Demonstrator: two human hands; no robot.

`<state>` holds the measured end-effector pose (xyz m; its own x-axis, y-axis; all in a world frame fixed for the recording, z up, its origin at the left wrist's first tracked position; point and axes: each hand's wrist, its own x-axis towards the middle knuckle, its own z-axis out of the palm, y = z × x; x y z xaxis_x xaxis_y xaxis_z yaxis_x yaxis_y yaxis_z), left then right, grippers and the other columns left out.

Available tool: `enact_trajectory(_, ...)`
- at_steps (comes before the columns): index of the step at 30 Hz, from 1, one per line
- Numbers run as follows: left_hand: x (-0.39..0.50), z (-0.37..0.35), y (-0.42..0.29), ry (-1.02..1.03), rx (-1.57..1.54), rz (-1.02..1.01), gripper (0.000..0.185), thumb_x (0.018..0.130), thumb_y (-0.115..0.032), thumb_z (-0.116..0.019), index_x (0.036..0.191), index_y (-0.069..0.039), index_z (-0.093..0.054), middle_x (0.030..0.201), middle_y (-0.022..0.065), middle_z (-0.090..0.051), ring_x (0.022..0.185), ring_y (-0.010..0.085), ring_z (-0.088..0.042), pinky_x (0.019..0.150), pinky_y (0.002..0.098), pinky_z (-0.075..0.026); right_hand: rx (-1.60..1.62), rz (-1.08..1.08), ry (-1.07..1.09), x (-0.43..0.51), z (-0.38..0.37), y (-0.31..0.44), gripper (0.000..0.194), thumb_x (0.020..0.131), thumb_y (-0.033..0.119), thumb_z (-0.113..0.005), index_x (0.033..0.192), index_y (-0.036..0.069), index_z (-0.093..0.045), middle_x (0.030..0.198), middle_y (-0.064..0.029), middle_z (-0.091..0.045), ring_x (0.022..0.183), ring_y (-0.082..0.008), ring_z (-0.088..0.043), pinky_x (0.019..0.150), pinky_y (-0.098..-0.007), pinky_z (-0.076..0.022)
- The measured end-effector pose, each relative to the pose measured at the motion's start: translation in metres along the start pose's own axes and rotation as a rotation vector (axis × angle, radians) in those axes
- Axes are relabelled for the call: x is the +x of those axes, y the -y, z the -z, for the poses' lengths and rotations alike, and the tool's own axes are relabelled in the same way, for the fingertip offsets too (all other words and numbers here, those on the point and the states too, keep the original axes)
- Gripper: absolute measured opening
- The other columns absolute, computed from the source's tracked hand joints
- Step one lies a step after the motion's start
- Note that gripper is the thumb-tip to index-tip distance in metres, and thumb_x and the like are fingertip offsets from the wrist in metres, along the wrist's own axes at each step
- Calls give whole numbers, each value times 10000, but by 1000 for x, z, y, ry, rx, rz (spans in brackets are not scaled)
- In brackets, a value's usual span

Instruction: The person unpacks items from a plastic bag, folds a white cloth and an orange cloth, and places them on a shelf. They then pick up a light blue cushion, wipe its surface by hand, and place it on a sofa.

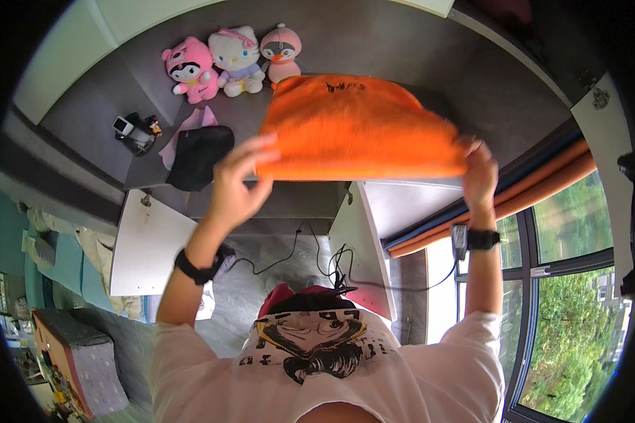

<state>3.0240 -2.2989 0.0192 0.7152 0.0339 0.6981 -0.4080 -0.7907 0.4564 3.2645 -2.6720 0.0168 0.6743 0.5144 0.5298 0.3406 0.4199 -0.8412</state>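
Observation:
An orange cloth [357, 132], perhaps a folded garment, stretches between my hands over a dark grey cabinet shelf. Dark marks show near its far edge, and its near edge is blurred. My left hand [243, 180] grips the near left corner, fingers on top and thumb below. At the near right corner, my right hand [480, 172] is closed on the fabric. A black cloth item [198, 158] lies left of my left hand, partly over a pink item [190, 124] with a pointed tip. Part of the shelf is hidden under the orange cloth.
Three plush toys, a pink one [193, 71], a white cat [237, 61] and a pink penguin [281, 53], sit at the back. A small black holder [137, 135] stands left. White cabinet doors [148, 248] hang open below. A black cable [317, 248] trails near my body.

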Motion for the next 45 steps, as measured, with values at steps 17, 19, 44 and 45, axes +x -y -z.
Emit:
enact_trajectory(17,-16,-141,132,243,653,565,429,769,-405,-679,939,-22,-590,918,150,-600,826,311,-595,727,399,-500,-1122,-554,-256,-8,-7,-165,374,799,350,-665,926,0,-622,890,-151,-673,833,-312,-657,720,-387,-510)
enact_trajectory(19,-2,-148,133,310,664,705,434,754,-400,-699,943,-25,-593,913,146,-614,875,308,-601,748,391,-509,-1197,-666,-326,1,-12,-171,496,725,454,-695,944,14,-631,894,-177,-666,853,-362,-633,733,-424,-501)
enact_trajectory(44,103,-34,150,37,-1212,803,268,823,-158,-681,1044,-20,-614,1018,34,-631,953,140,-582,885,275,-430,-102,-189,-193,114,-4,-73,212,888,185,-609,1017,17,-615,958,-4,-624,899,-91,-559,842,-236,-416)
enact_trajectory(45,111,-23,146,155,-1279,702,269,831,-150,-671,1054,-13,-609,1036,34,-626,964,139,-576,894,273,-420,-80,-86,-143,122,-6,-64,216,890,192,-607,1017,18,-615,961,-2,-623,903,-94,-557,850,-236,-409)
